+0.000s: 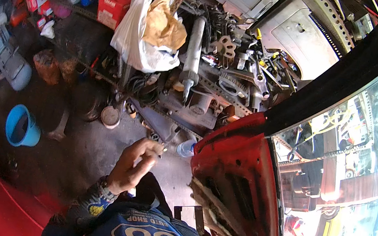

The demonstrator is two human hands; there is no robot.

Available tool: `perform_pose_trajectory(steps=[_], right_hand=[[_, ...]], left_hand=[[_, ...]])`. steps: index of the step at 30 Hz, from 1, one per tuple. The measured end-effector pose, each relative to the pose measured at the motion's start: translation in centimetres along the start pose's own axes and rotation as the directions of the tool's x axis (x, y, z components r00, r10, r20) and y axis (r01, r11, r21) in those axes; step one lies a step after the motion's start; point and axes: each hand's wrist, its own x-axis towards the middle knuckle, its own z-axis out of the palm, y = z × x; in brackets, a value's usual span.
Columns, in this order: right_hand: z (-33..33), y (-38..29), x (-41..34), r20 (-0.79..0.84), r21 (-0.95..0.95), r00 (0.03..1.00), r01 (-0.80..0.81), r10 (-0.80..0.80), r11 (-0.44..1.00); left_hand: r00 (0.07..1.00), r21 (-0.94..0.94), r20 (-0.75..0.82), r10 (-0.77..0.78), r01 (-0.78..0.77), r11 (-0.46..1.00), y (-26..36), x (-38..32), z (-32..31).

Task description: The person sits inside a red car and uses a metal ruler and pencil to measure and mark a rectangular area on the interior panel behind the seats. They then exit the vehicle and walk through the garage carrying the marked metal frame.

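My left hand (pixel 135 165) is raised in front of my body over the concrete floor (pixel 129 132), a watch on its wrist. Thumb and forefinger are curled together, with a small pale object (pixel 165 149) at the fingertips, too small to identify. Just beyond them a clear plastic bottle (pixel 186 148) rests on the floor. To the right stands a red car door (pixel 233 167) with its inner metal bare and torn lining along its edge; its window glass (pixel 341 156) reflects the workshop. My right hand is out of view.
Ahead, a cluttered metal shelf holds a caulking gun (pixel 194 49), a wire brush (pixel 233 85), loose tools and a white plastic bag (pixel 136 40). A light blue bucket (pixel 23 126), a tin (pixel 110 117) and an air compressor (pixel 13 62) stand leftward. Red car bodywork (pixel 4 195) curves at lower left.
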Motion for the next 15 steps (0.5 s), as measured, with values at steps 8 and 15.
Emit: perform_pose_trajectory(steps=[8,15], right_hand=[[0.8,-10.6,6.3,0.049,0.145,0.997,0.058,-0.066,0.988],[0.5,-14.6,9.6,0.033,0.226,0.999,-0.009,0.002,0.974]], left_hand=[[0.962,-0.042,-0.099,0.256,-0.261,0.964,1.2,15.9,3.5],[0.854,-0.073,0.260,0.451,-0.448,0.891,1.1,26.6,11.0]])
